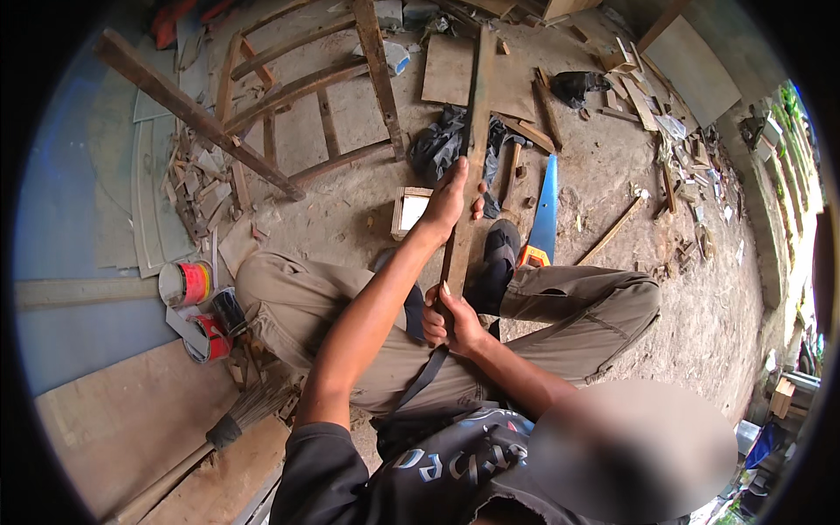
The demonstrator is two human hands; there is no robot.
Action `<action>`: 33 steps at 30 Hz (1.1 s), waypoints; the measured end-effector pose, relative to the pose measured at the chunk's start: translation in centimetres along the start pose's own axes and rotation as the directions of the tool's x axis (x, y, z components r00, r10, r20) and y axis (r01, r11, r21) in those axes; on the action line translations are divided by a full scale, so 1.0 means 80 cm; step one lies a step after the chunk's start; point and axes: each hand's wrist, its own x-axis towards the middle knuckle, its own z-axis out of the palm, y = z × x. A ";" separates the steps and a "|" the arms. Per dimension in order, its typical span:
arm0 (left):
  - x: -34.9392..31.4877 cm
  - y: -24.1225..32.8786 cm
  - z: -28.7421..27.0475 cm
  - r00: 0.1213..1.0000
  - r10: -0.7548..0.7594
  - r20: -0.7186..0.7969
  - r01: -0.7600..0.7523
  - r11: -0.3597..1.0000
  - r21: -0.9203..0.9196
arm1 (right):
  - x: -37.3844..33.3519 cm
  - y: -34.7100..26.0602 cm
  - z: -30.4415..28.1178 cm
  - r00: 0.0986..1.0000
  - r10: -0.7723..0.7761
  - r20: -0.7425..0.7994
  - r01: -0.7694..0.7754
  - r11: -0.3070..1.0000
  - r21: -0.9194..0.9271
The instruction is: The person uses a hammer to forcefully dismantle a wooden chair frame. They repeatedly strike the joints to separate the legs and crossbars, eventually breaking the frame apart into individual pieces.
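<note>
A long, dark brown wooden bar [475, 131] slants upward and away between my bent legs. Partway along it, my left hand [447, 203] is closed around the wood, with fingertips showing on its right side. My right hand [457, 322] grips the near end of the same bar, thumb lying along it. A dark strap [423, 378] runs from beside that hand toward my lap. On the floor to the right of the bar lies a handsaw with a blue blade [546, 206] and an orange handle [534, 256].
Ahead on the left stands a wooden chair frame [302, 86]. Black plastic bags [435, 147] and plywood [446, 66] lie beyond the bar. Paint cans [182, 285] and a broom [249, 411] are at my left. Wood scraps [691, 171] litter the right side.
</note>
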 end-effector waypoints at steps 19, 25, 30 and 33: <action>-0.008 0.190 0.074 0.856 0.486 0.175 -0.514 0.835 0.198 | 0.072 -0.112 -0.111 0.998 -0.061 -0.020 -0.040 -0.354 -0.934; -0.032 0.210 0.088 0.775 0.607 0.179 -0.631 0.760 0.156 | 0.100 -0.239 -0.215 0.837 -0.546 0.026 -0.139 -0.259 -0.956; -0.026 0.196 0.092 0.740 0.661 0.126 -0.672 0.732 0.109 | 0.117 -0.289 -0.251 0.714 -0.683 -0.157 -0.340 -0.142 -0.930; -0.028 0.201 0.103 0.739 0.668 0.087 -0.668 0.709 0.226 | 0.141 -0.287 -0.263 0.715 -0.651 -0.254 -0.387 -0.065 -0.920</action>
